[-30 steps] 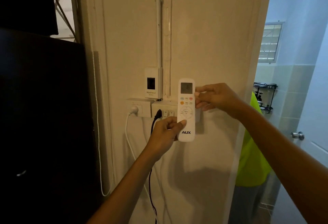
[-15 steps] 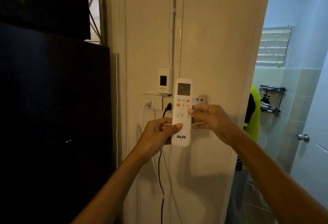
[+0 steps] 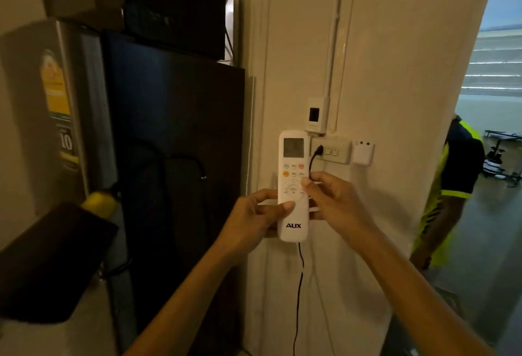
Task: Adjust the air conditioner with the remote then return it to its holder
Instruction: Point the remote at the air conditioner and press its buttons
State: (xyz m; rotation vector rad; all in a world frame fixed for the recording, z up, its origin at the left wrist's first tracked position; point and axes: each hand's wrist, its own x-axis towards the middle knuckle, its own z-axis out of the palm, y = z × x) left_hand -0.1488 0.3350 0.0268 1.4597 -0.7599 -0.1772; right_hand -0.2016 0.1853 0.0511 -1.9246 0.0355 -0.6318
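A white AUX remote (image 3: 293, 163) stands upright in front of the cream wall. My left hand (image 3: 254, 218) grips its lower part, thumb laid across the front above the logo. My right hand (image 3: 329, 200) holds its right edge, with the thumb tip on the round button pad. The small screen at the remote's top faces me. An empty white wall holder (image 3: 362, 153) hangs on the wall up and to the right of the remote, clear of both hands.
A switch and socket plate (image 3: 336, 150) sits left of the holder, with a black cable (image 3: 298, 285) hanging down the wall. A dark fridge (image 3: 169, 175) stands at left. A person in a yellow-and-dark shirt (image 3: 452, 183) stands in the doorway at right.
The remote has come out of the wall holder, which now hangs empty. Both hands carried it left and down. My view swung left, revealing the fridge.
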